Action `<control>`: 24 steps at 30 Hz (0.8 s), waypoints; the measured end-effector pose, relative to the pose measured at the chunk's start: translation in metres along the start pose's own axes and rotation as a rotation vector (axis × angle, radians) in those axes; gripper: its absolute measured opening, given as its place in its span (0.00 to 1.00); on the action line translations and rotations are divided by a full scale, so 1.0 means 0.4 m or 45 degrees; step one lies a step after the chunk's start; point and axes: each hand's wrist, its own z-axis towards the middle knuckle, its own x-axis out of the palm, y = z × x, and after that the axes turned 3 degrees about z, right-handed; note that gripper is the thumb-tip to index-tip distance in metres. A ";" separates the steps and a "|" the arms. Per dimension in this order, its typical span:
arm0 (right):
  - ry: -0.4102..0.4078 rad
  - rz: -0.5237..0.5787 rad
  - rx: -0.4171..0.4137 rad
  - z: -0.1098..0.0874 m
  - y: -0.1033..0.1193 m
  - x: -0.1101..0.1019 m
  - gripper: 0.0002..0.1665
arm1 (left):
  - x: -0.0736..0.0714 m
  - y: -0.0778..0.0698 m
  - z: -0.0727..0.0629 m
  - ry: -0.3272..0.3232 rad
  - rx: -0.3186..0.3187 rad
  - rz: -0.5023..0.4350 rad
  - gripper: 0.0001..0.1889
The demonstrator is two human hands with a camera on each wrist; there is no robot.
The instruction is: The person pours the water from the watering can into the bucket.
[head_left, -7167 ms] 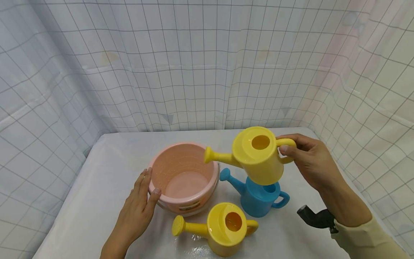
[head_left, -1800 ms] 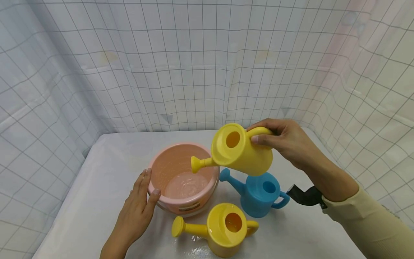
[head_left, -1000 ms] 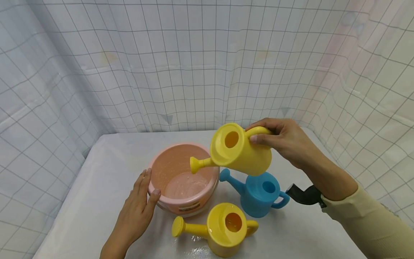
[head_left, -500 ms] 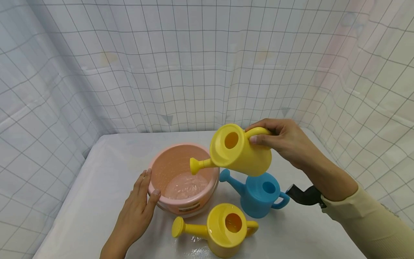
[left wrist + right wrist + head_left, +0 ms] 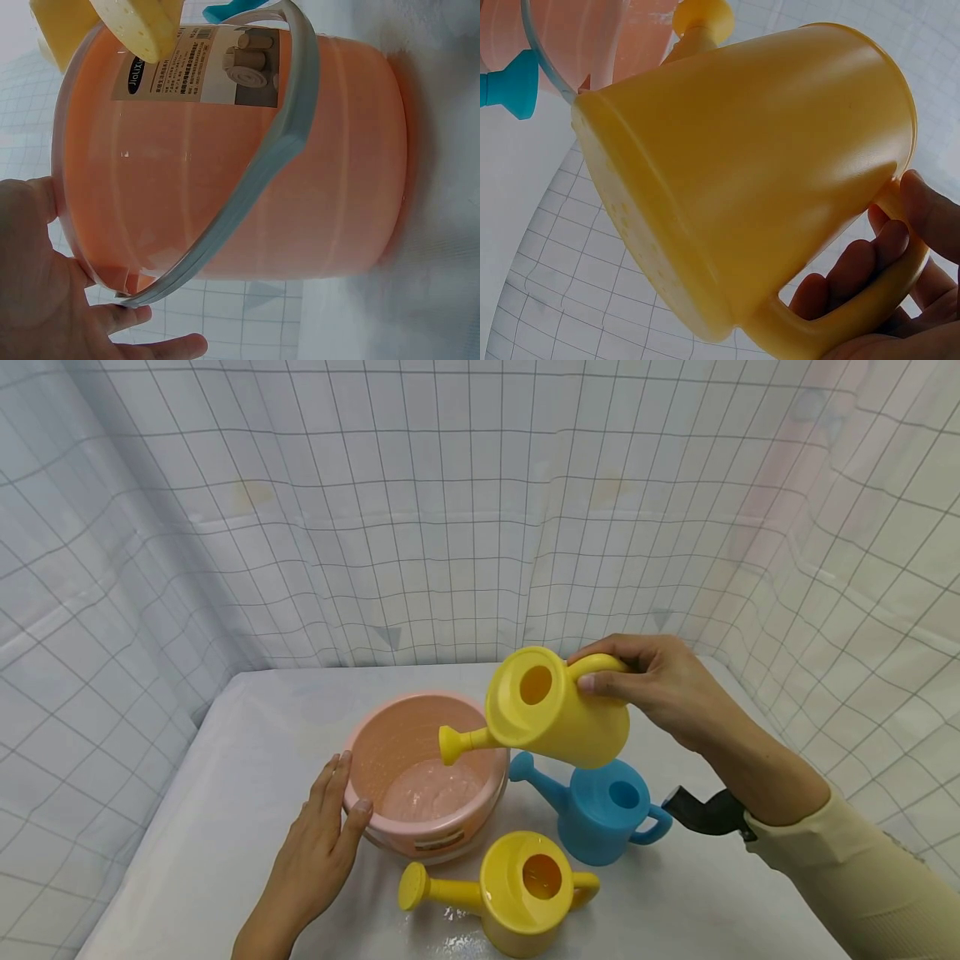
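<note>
My right hand (image 5: 648,681) grips the handle of a yellow watering can (image 5: 562,710), fingers curled round it in the right wrist view. The can tilts to the left, its spout head (image 5: 452,745) over a pink bucket (image 5: 420,827). Rippled water (image 5: 431,791) shows in the bottom of the bucket. My left hand (image 5: 318,847) rests on the bucket's left rim with its fingers fairly straight. In the left wrist view the bucket's grey handle (image 5: 247,187) hangs down its side. No stream from the spout can be made out clearly.
A second yellow watering can (image 5: 525,893) stands in front of the bucket, with liquid inside its opening. A blue watering can (image 5: 603,814) stands just below the raised can. Wet patches (image 5: 457,939) shine on the white table (image 5: 247,735). Gridded curtains (image 5: 480,527) enclose the back and sides.
Since the oldest frame, my right hand has moved left and tipped the yellow watering can spout-down over the bucket. The water's surface now ripples. In the last second both hands have stayed nearly still.
</note>
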 end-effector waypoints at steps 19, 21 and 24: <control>0.003 -0.010 -0.007 0.002 0.003 0.000 0.17 | 0.000 0.000 0.000 0.010 -0.009 -0.009 0.33; 0.004 -0.009 -0.008 0.002 0.003 -0.001 0.17 | 0.000 0.000 0.000 0.008 -0.008 -0.008 0.33; 0.006 -0.007 -0.011 0.002 0.002 -0.001 0.17 | 0.000 0.000 0.000 0.010 -0.009 -0.004 0.33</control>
